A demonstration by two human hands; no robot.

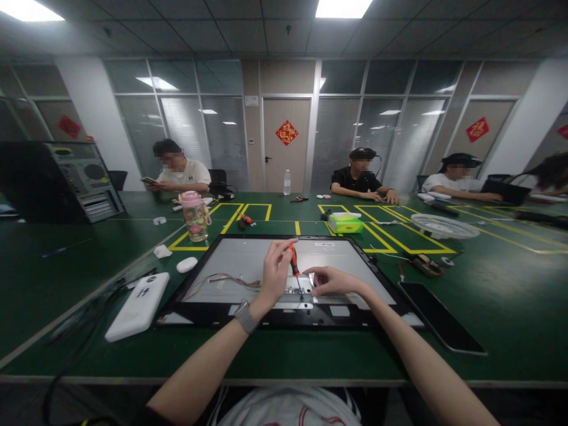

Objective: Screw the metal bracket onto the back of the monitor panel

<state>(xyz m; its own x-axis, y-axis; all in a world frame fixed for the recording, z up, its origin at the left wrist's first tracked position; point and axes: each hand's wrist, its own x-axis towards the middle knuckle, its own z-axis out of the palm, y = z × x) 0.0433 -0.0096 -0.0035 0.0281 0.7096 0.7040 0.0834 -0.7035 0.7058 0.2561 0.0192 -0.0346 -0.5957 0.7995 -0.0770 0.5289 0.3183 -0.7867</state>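
A flat display panel (248,254) with a black frame lies face down or back up on the green table; which side shows I cannot tell. My left hand (276,269) grips the handle of a red and black screwdriver (293,260), held upright with its shaft down at a small metal bracket (290,284) with a circuit board. My right hand (331,280) rests by the bracket's right side, its fingers curled and the fingertips at the plate; anything between them is too small to make out. Thin coloured wires (222,277) run left from the bracket.
Left of the panel lie a white power bank (138,306), a white oval case (187,264) and dark cables. A phone (441,316) lies at right. Beyond stand a pink-lidded bottle (195,218), a tissue pack (346,223) and a computer tower (84,183). Several people sit across the table.
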